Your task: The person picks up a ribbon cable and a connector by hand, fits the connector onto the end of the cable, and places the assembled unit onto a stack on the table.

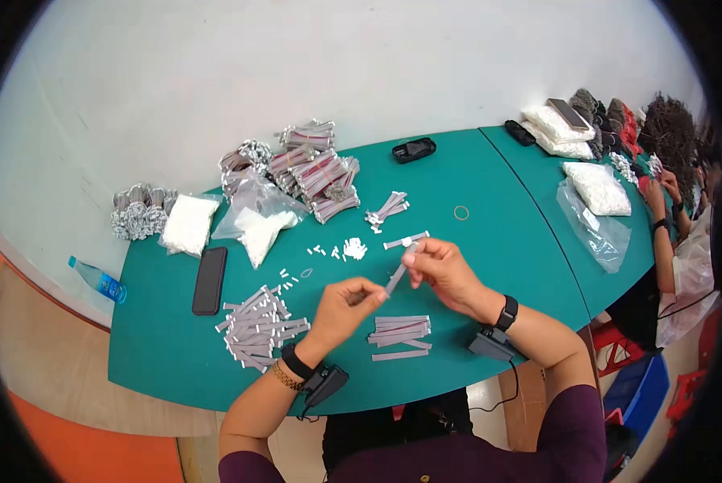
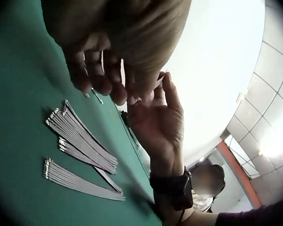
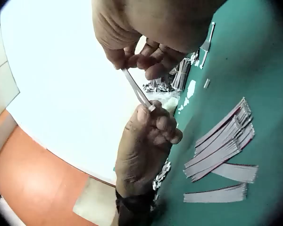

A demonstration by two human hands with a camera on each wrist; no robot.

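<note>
A person works at a green desk (image 1: 506,241), both hands raised over its middle with a grey flat strip (image 1: 399,278) stretched between them. The left hand (image 1: 349,310) pinches the strip's near end between thumb and finger; the right hand (image 1: 449,278) pinches its far end, where a white tip shows. The strip slants up from near left to far right, clear of the desktop.

Just on the near side of the hands lies a stack of similar strips (image 1: 399,328), most of them side by side, a few set slightly apart nearer the desk edge. Left of the left hand is a loose heap of white-ended strips (image 1: 260,330), crossing one another at many angles. Beyond the hands are a small pile of white pieces (image 1: 354,249), a single strip (image 1: 407,239) close to the right fingers and, farther off, a small crisscrossed bunch (image 1: 388,208).

A dark phone (image 1: 209,282) lies on the left, near two bags of white pieces (image 1: 190,224). Tied bundles (image 1: 320,173) are heaped at the far side. At far right, another person (image 1: 687,253) sits by the desk.
</note>
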